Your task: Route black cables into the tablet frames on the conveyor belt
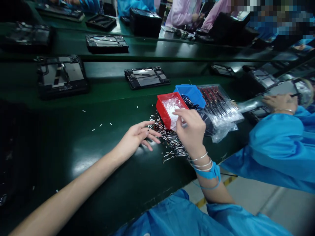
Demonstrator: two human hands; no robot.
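My left hand (140,135) hovers over the green work surface, left of a pile of small black-and-white strip parts (176,145). A thin dark piece (151,127) shows between its thumb and index finger, while the other fingers are spread. At the red bin (163,113), my right hand (191,126) bends over the near rim, thumb and index finger drawn together in a pinch. Whatever that pinch holds is too small to make out. Many small white pieces (172,104) lie in the red bin on clear plastic.
Behind the red bin stands a blue bin (190,93) with dark parts. A clear tray of strips (219,100) and a plastic bag (222,126) lie right. Opened tablet-like devices (147,77) line the belt. A co-worker's hand (282,102) is at far right.
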